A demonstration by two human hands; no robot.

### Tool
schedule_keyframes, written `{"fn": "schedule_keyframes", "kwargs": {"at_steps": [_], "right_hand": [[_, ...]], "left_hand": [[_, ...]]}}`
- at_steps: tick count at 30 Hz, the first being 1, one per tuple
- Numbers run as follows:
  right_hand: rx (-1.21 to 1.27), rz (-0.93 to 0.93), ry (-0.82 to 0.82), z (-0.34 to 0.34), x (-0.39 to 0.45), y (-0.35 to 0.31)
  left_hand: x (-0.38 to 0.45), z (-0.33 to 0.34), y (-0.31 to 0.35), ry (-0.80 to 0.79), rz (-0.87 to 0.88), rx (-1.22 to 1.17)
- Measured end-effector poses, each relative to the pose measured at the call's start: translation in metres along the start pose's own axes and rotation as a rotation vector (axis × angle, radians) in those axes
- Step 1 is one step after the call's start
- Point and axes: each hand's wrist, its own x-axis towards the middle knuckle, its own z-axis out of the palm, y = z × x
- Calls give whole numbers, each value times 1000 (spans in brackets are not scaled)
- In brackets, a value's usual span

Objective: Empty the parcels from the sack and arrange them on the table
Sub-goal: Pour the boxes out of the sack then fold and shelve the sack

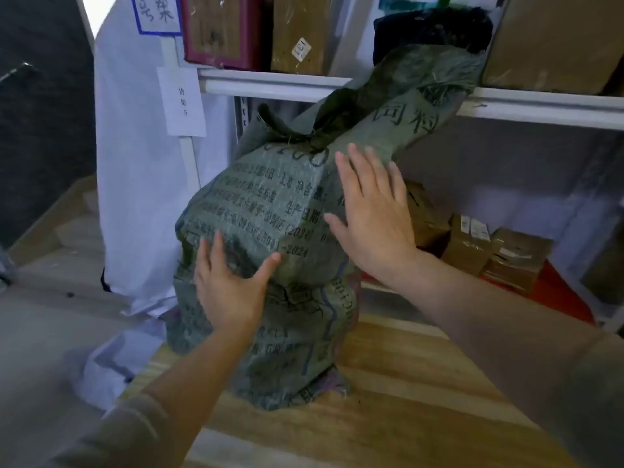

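The green woven sack stands upright on the wooden table, close to its far left corner, bulging and printed with dark lettering. Its loose, frayed top leans up and away to the right, resting against the edge of the white shelf behind. Both hands are on it: the left hand lies flat against the near face low on the left, fingers straight and spread, thumb stretched out to the right. The right hand presses higher up on the right side, palm flat, fingers straight and fanned upward. Neither hand grasps the fabric. No parcels show outside the sack on the table. Behind, brown cardboard boxes sit on a lower shelf, and more boxes line the shelf above. White sheeting hangs off to the left.
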Motion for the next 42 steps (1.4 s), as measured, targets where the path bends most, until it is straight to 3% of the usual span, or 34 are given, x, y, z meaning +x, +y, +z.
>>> {"fn": "schedule_keyframes", "kwargs": {"at_steps": [4,7,14,32,36,42], "right_hand": [[-168,-17,-163,-7,47,-3],[-217,4,-287,-2,54,0],[-52,80,-212,-19,13,20],[283,471,-283,-62,-195,108],[359,590,-275,-63,-236,114],[545,887,-395,-58,-294,137]], "left_hand": [[15,-2,9,-243,180,112],[18,-3,15,-252,209,207],[0,-2,16,-248,277,160],[-122,7,57,-478,818,378],[-139,8,60,-601,907,476],[-178,27,71,-888,1026,570]]}}
